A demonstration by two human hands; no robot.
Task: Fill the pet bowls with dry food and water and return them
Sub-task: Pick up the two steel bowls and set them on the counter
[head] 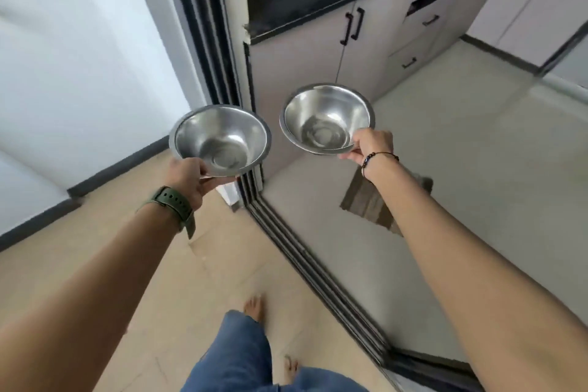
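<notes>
Both arms reach forward, bare to the elbow; the left hand (191, 177) sits toward eleven o'clock of the person, thumb curled over a bowl rim and fingers tucked beneath; a green watch strap (173, 205) wraps that wrist; the right hand (370, 145) is held toward one o'clock and a little farther out, pinching its rim the same way; a dark beaded bracelet (377, 157) circles the right wrist; the two hands stay apart, not touching.
</notes>
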